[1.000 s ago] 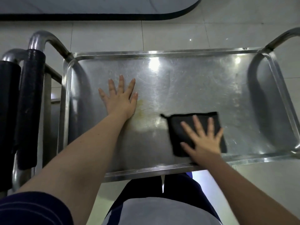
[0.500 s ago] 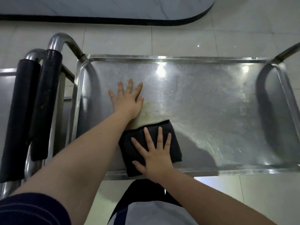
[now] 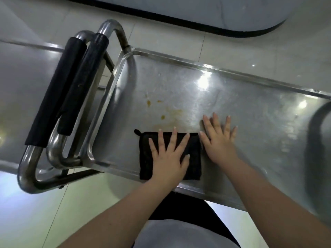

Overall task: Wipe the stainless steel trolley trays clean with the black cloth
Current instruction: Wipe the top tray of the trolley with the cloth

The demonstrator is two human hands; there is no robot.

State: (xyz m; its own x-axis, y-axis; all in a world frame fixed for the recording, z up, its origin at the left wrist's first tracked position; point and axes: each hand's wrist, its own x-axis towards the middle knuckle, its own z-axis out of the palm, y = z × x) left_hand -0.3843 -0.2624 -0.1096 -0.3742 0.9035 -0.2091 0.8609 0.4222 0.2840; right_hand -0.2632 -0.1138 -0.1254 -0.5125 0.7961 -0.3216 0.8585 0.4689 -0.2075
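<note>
Nearest of all, a pale grey garment [image 3: 179, 235] covers the person's front and is cut off at the lower edge, and both bare forearms rise from there to the scratched stainless steel trolley tray [image 3: 250, 108]. The tray's right end runs out of view, and a dark curved patch there is too blurred to make out. A flat black cloth [image 3: 194, 154] lies inside the tray against its near rim, toward its left end. The cloth's near edge reaches that rim and its middle is hidden under the left hand [image 3: 168, 158]. The left hand presses flat on the cloth, fingers straight and spread and pointing to the tray's far rim, with cloth showing to both sides of the palm (nothing is pinched or curled round). The cloth is slightly longer than it is deep, so its long axis follows the tray's length, and a small loop at its far-left corner points to the tray's left end. The right hand [image 3: 221, 142] lies just right of the cloth, flat and spread on bare tray metal, its thumb at the cloth's far-right corner. Beyond the cloth, orange-brown stains [image 3: 148, 103] spot the tray floor. Off the tray's left end stand two bent steel tube handles, one in a black textured sleeve [image 3: 82, 90] and one in a smooth black sleeve [image 3: 55, 90]. A blurred steel surface to their left is cut off. Pale floor tiles [image 3: 161, 33] lie past the tray's far rim.
</note>
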